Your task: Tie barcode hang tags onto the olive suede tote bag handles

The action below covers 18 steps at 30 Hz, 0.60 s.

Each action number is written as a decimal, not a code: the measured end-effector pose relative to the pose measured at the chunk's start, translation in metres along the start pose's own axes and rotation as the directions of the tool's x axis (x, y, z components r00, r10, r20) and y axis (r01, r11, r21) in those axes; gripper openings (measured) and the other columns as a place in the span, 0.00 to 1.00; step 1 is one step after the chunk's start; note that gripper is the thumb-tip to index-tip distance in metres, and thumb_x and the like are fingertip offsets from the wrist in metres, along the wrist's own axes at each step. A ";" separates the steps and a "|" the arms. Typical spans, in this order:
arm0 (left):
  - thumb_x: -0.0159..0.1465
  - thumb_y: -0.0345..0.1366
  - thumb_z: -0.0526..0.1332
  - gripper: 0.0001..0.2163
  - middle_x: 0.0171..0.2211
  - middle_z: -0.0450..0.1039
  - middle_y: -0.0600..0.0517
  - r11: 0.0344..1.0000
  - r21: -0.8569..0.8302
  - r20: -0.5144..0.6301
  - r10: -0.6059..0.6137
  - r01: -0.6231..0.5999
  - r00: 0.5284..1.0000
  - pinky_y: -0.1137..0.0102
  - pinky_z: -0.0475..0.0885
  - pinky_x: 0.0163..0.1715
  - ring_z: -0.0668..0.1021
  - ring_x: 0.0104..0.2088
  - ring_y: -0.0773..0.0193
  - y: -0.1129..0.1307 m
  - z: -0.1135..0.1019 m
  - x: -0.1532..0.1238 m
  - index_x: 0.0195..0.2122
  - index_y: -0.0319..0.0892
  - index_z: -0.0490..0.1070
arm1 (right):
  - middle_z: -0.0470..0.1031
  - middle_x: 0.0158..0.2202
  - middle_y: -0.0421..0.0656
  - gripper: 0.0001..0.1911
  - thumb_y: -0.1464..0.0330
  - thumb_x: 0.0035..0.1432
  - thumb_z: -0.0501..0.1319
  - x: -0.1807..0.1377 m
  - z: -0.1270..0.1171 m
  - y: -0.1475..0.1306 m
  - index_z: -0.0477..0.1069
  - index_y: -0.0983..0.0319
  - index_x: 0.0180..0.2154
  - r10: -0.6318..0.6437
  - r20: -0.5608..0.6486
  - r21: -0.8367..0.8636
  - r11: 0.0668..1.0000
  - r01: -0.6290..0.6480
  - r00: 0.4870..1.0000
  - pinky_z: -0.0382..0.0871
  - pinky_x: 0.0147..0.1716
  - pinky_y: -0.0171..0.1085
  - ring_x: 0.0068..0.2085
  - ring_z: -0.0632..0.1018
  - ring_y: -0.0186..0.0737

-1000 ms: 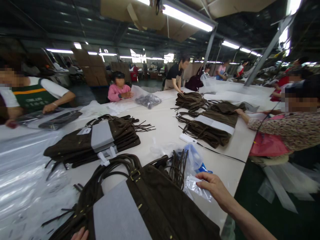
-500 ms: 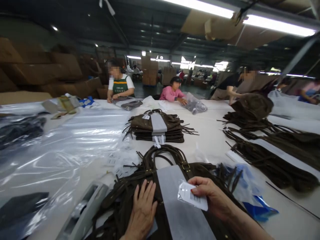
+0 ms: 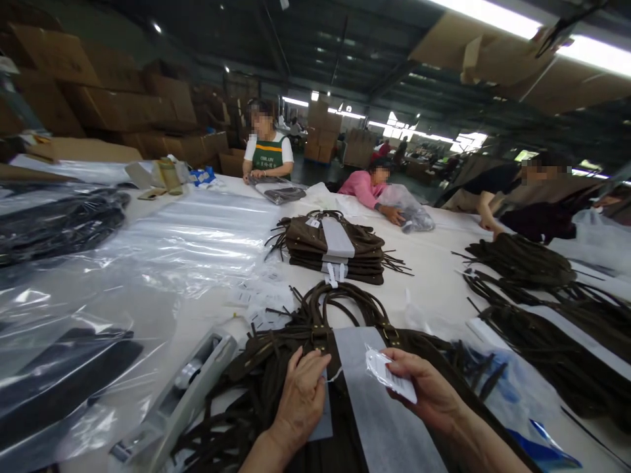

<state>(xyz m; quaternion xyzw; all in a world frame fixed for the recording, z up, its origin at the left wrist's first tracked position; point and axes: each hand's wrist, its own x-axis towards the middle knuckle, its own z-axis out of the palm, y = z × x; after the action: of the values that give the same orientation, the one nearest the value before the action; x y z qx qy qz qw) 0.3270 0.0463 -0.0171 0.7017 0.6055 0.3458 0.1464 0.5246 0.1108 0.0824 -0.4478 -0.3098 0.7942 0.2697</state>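
slightly bent left hand (image 3: 302, 391) over bag (image 3: 345, 427), right hand (image 3: 411, 371) pinching tag (image 3: 382, 370)

lower centre: right grip (image 3: 421, 384) held white tag (image 3: 383, 370) | left grip (image 3: 302, 391) lay over brown bag (image 3: 344, 420) | upper left: cartons (image 3: 116, 108) stood stacked
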 end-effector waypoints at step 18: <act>0.53 0.34 0.56 0.11 0.35 0.74 0.50 0.620 -0.720 0.281 -0.151 0.313 0.948 0.71 0.64 0.40 0.73 0.37 0.63 0.059 -0.027 0.044 0.37 0.40 0.72 | 0.71 0.19 0.40 0.08 0.73 0.36 0.63 -0.008 -0.002 0.001 0.72 0.68 0.26 -0.001 0.014 0.000 1.000 0.001 1.000 0.60 0.18 0.26 0.18 0.69 0.28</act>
<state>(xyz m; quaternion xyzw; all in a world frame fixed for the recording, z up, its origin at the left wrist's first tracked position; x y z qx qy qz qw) 0.3545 0.0689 0.0522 0.5218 0.4746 0.4744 0.5267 0.5305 0.1051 0.0856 -0.4421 -0.3120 0.7972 0.2679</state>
